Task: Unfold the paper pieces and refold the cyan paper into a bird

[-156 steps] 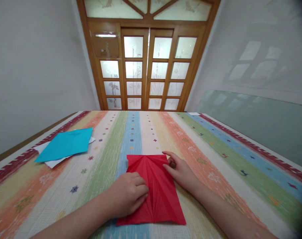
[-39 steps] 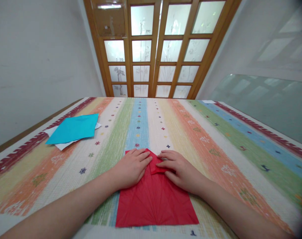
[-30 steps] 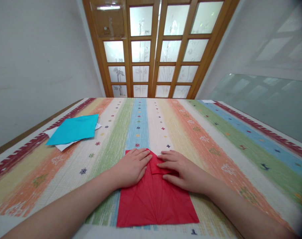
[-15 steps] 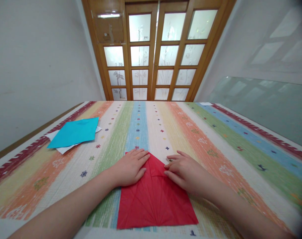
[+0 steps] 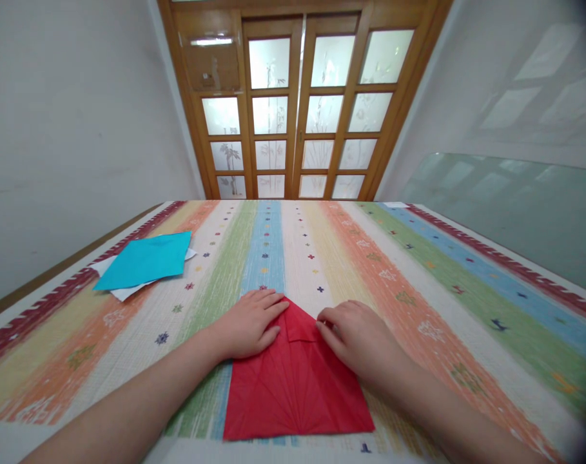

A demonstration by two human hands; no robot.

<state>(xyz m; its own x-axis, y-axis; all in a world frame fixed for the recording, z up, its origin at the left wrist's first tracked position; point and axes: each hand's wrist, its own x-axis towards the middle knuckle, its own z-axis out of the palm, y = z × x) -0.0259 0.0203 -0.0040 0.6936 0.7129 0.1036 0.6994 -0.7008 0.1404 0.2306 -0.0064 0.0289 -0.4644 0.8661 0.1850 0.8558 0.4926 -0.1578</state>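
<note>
A red sheet of paper with creases fanning out from its near edge lies on the table in front of me. Its far right corner is folded in, leaving a slanted edge and a small flap. My left hand rests flat on the paper's far left part, fingers stretched out. At the slanted right edge, my right hand pinches the paper between thumb and curled fingers. The fingertips partly cover that edge.
A blue sheet of paper lies on white sheets at the left of the table. A striped tablecloth covers the tabletop. Beyond stand wooden doors with glass panes. A glass panel leans at the right.
My right hand's fingers have gone from spread to curled, closing on the paper's right edge. The left hand stays on the paper. The view has tilted up slightly.
</note>
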